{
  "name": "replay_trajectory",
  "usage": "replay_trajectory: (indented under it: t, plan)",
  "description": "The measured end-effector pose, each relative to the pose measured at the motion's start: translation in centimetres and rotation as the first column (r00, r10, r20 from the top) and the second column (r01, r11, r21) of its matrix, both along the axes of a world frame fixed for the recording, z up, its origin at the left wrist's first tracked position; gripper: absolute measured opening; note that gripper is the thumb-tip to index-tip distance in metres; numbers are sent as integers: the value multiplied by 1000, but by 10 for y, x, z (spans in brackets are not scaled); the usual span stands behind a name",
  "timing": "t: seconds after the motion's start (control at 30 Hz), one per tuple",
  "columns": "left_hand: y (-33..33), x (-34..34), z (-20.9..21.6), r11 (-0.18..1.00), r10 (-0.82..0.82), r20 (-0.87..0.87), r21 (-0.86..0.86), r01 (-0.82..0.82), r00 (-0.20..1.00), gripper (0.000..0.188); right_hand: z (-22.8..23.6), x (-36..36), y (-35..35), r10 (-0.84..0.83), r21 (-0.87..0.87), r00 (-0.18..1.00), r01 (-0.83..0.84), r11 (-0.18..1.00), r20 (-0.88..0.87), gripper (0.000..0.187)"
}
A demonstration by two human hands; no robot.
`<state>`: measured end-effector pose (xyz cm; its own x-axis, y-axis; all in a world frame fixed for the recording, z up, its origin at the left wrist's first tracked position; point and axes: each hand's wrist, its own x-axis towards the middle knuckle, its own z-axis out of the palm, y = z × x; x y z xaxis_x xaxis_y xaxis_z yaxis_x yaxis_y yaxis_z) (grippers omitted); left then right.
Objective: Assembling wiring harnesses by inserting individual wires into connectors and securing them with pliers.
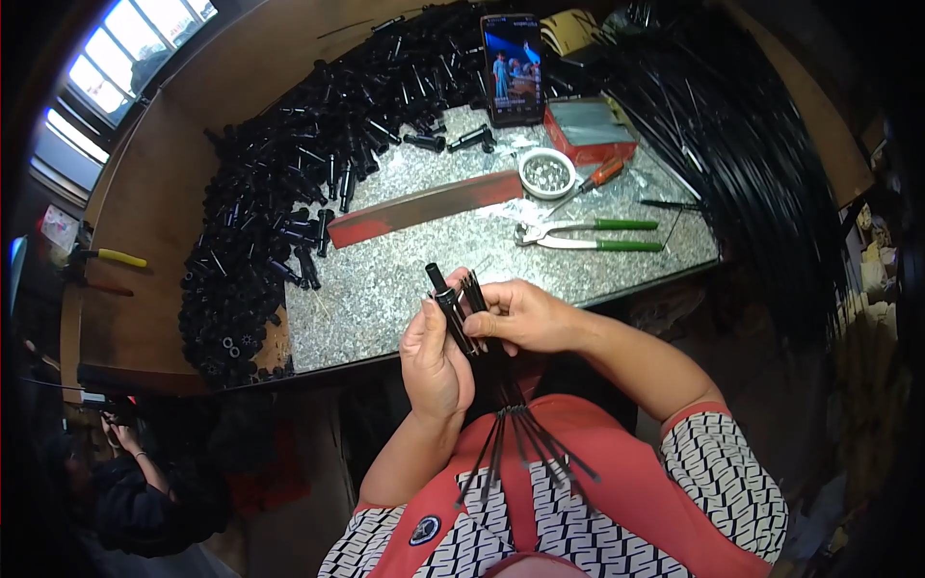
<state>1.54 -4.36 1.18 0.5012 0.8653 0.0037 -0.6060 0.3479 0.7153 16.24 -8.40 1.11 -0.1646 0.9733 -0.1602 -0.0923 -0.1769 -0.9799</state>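
Near the front edge of the worktop, my left hand (436,364) is closed around a black tubular part (438,278), its narrow end pointing up and away. My right hand (525,316) is beside it, thumb and fingers pinching a bundle of thin black rods (473,292) that look like umbrella ribs. The upper ends of the rods are close against the tubular part; whether any are fitted into it is hidden by my fingers. Below my hands the rods spread like a fan (520,433) over my red shirt.
Black tubular parts (289,164) are heaped left and behind. A red-grey bar (424,207), white cup of small metal pieces (547,174), green-handled pincers (588,236), screwdriver (602,173), red box (590,130) and propped phone (514,69) stand or lie ahead. Long black rods (742,144) cover the right. Another person (125,482) sits lower left.
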Motion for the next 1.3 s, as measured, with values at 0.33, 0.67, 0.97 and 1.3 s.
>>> replay_trajectory:
  t: [0.33,0.67,0.97,1.3]
  plan:
    - [6,-2,-2,993,-85,-40,78,87,996,33,33,-8,-8,35,127,811,-133,983,584,36]
    - [13,-4,1,963,-269,61,1,269,961,42,75,76,80,-348,391,247,-156,907,905,13]
    - [8,-4,5,959,-279,-26,35,280,960,49,11,102,180,-469,360,-327,-343,868,820,12]
    - [7,-6,4,957,-281,-27,65,283,959,50,77,58,103,-285,286,920,206,936,269,42]
